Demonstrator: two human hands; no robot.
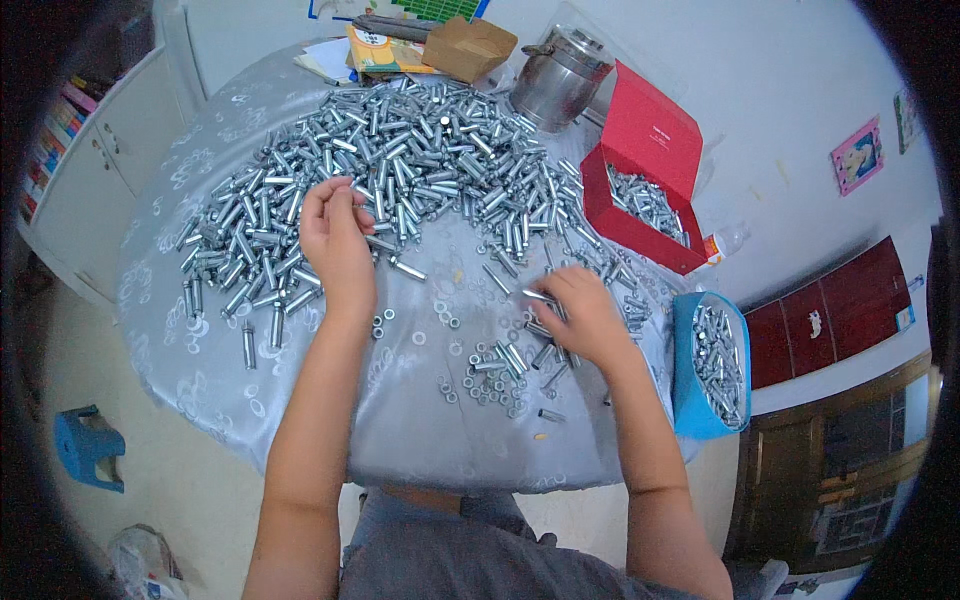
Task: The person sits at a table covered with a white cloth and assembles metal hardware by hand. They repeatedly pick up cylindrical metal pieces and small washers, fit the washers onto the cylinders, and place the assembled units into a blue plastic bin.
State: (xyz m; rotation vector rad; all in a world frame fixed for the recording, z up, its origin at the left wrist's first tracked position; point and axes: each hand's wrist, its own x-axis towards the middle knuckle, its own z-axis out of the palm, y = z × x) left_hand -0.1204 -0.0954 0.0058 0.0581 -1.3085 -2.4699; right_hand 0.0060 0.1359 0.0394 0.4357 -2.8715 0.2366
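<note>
Metal sleeves [400, 160] are still lying heaped across the far table [420, 440]; my left hand [335, 240] is pinching one, my right hand [580, 315] is gripping another near loose nuts [490, 385] (two boxes [640, 205] partly filled, most remaining).

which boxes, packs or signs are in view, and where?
Red box: table's right, lid up, metal parts inside.
Blue box: table's right edge, same parts.
Brown carton: far edge.
Yellow booklet: beside it.
Pink-framed picture: right wall.
</note>
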